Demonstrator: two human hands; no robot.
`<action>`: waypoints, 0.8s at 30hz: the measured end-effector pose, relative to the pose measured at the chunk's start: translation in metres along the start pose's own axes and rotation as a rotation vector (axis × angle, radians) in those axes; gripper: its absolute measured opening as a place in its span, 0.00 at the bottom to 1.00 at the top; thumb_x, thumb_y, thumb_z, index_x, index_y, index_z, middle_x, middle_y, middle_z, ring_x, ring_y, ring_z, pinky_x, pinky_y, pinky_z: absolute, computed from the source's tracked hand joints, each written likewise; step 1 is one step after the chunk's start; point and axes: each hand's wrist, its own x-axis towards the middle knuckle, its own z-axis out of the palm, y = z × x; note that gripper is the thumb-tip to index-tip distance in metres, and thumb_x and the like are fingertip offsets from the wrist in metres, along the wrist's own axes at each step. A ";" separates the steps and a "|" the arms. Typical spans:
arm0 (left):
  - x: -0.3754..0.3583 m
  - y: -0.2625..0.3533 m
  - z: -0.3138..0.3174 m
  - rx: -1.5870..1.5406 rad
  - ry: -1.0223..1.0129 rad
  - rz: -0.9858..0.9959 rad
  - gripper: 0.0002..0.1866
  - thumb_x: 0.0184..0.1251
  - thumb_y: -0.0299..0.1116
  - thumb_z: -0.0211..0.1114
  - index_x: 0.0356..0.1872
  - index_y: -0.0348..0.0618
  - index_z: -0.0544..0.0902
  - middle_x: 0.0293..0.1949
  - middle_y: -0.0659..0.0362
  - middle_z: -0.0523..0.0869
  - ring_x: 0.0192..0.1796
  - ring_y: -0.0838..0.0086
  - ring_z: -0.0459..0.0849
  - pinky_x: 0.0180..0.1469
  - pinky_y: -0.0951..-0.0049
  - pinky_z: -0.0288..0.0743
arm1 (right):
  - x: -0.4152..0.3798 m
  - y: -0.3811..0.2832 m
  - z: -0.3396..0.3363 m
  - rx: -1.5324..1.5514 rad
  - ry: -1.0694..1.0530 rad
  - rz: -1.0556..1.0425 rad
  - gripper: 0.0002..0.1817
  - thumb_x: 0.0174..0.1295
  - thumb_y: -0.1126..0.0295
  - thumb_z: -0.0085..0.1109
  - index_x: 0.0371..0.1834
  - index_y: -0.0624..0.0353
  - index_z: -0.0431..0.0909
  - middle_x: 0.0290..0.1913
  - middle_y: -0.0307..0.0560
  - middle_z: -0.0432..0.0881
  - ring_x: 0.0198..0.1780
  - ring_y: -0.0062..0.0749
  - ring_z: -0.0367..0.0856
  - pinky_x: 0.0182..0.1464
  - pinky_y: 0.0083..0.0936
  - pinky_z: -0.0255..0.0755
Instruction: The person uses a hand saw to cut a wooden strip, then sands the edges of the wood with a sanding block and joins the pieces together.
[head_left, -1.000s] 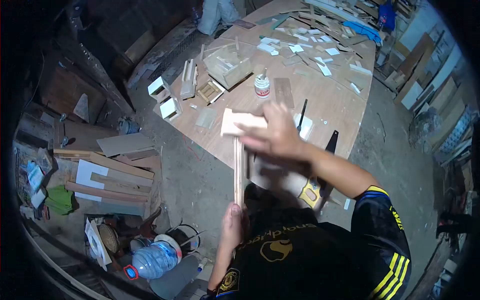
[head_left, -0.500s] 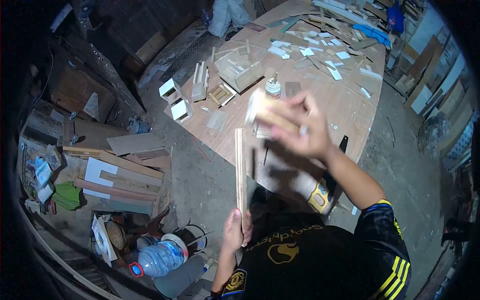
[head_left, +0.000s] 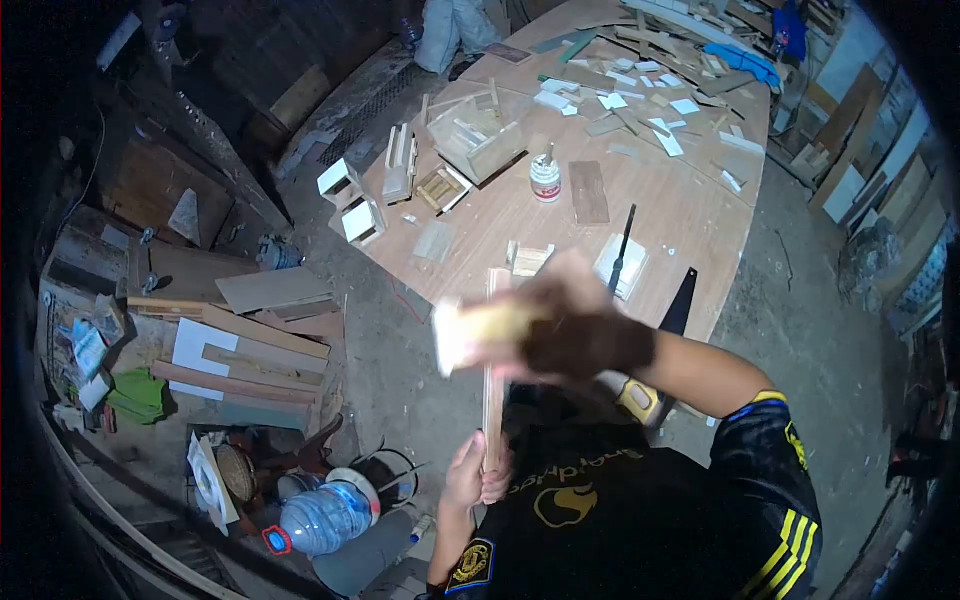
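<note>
My left hand, low in the view, is wrapped round the lower end of a long, narrow wooden strip. The strip rises away from me towards the table edge. Crossing in front of its upper part is my right hand, blurred by motion and closed on a small block-like wooden piece with a white end. That piece is smeared too, so its exact shape is lost. A hand saw with a yellow handle lies at the near table edge, partly behind my right arm.
On the wooden table stand a glue jar, an open box, small white-faced boxes and a dark flat board. Offcuts cover its far end. A large water bottle lies on the floor to the left.
My right hand has swung left and towards me with the wooden piece, from above the table to across the strip. My left hand still grips the strip.
</note>
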 end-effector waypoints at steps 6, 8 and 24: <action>0.008 -0.007 -0.023 -0.126 -0.131 -0.018 0.25 0.78 0.58 0.42 0.42 0.43 0.68 0.16 0.64 0.62 0.11 0.84 0.55 0.09 0.82 0.48 | 0.006 0.053 -0.045 -0.761 0.244 0.027 0.18 0.56 0.59 0.69 0.51 0.44 0.86 0.38 0.46 0.76 0.43 0.37 0.72 0.44 0.33 0.66; 0.013 -0.011 -0.019 -0.234 -0.223 0.027 0.23 0.77 0.56 0.45 0.43 0.43 0.68 0.17 0.64 0.63 0.11 0.84 0.55 0.09 0.82 0.48 | 0.003 0.045 -0.047 -0.488 0.399 0.114 0.20 0.55 0.65 0.71 0.53 0.47 0.86 0.40 0.45 0.75 0.44 0.34 0.71 0.46 0.27 0.69; 0.018 -0.001 0.025 0.246 0.191 0.312 0.21 0.80 0.52 0.40 0.47 0.45 0.70 0.20 0.66 0.65 0.14 0.84 0.58 0.12 0.82 0.50 | -0.018 -0.008 0.024 -0.385 -0.203 0.213 0.23 0.55 0.48 0.70 0.52 0.43 0.83 0.32 0.45 0.75 0.32 0.40 0.74 0.47 0.46 0.69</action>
